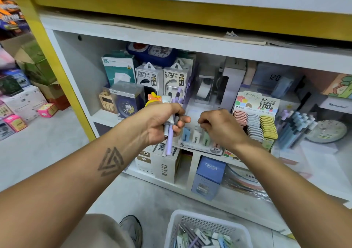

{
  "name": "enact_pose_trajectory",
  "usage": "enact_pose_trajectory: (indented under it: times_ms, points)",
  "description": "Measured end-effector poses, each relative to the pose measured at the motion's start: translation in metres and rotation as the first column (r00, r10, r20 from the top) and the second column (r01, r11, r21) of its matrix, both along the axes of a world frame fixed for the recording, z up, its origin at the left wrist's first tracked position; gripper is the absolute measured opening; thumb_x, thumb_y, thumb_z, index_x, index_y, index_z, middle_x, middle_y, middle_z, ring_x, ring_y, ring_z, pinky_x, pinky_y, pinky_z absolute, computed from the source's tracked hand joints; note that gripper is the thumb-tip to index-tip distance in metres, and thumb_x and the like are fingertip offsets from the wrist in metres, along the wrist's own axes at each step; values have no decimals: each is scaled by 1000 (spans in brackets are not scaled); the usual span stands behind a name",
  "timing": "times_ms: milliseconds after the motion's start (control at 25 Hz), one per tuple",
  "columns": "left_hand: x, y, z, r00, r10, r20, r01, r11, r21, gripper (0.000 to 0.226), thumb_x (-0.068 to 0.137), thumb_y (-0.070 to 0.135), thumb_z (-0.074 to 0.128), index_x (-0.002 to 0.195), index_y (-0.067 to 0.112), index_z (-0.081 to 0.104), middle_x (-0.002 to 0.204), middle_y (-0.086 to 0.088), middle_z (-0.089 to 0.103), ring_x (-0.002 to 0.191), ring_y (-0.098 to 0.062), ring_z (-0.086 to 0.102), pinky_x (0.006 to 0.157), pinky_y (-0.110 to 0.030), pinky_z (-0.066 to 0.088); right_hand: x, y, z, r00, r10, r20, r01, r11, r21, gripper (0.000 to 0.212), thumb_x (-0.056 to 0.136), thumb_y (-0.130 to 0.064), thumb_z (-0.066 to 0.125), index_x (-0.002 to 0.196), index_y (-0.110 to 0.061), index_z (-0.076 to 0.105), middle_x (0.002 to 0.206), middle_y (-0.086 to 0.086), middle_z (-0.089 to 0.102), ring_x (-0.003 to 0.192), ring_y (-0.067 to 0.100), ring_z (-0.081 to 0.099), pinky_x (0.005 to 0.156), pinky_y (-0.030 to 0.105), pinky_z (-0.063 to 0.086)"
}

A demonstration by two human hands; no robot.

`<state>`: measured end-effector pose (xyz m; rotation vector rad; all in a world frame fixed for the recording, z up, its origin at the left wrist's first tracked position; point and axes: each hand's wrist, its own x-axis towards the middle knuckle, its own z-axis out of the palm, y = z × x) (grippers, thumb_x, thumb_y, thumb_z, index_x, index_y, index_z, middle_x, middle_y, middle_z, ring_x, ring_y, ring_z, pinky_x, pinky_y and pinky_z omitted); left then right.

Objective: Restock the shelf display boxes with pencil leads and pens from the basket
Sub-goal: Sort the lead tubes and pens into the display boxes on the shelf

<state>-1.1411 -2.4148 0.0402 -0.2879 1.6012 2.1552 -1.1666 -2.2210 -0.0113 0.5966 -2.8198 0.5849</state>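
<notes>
From the head camera we saw our left hand point(163, 123) held up in front of the white shelf point(190, 43), its fingers curled tight around a bundle of pens point(172, 125). The bundle stood nearly upright, lilac and white barrels sticking out below the fist and purple caps above it, with an orange and yellow duck-shaped topper point(153, 98) poking out at the top left.

Our right hand point(219, 126) was just beside the left, lowered over the 2B display box point(200, 139) on the middle shelf. Its fingers were bent downward with the tips close together above the small pencil lead cases point(196, 136) standing in that box; it seemed to be pinching something thin and pale, but the view was too poor for us to be sure.

To the right of that box stood a second display box point(256, 112) marked 0.7 and 100, with rows of pink, white and yellow cases, and further right a rack of blue pens point(297, 127).

At the bottom of the view sat the white basket point(207, 219) on the floor, holding more lead cases and pens in a loose heap. Our shoe point(133, 228) was just left of it.
</notes>
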Motion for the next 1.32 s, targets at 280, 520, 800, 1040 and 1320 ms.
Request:
enact_pose_trajectory:
  times_ms: [280,520,800,1040,1320]
  points:
    - [5,11,1,987,-158,-35,158,987,-4,19,92,5,60,111,3,58,70,-11,63,49,-12,48,38,-17,35,9,-4,22,985,-24,168,73,955,-287,28,99,-15,56,123,-22,69,113,-4,69,94,10,63,82,29,47]
    - [14,52,6,910,-411,-60,413,909,49,20,92,8,59,109,-1,65,72,-11,61,50,-12,48,40,-16,35,31,43,59,903,203,378,288,365,-885,18,98,-16,61,109,-5,70,93,13,75,71,17,63,64,30,46]
    - [24,114,3,836,-549,4,547,834,76,18,94,6,55,109,0,62,73,-12,62,49,-10,45,38,-14,34,51,140,79,930,-311,197,286,273,-919,8,96,-6,64,101,-1,59,61,4,68,44,15,53,44,26,42]
    - [19,144,-1,900,-435,-17,434,893,119,34,84,3,64,116,-8,65,80,-17,65,55,-15,54,44,-19,45,69,187,74,917,-399,6,311,706,-636,12,96,-11,65,91,-21,60,71,3,71,59,15,69,62,35,60]
    - [17,166,-2,905,-407,-121,422,895,144,28,91,8,62,119,1,66,111,-21,71,90,-31,73,73,-37,60,70,184,47,943,-326,-67,306,929,-206,15,100,-23,56,92,-31,47,80,-5,70,74,12,69,71,40,59]
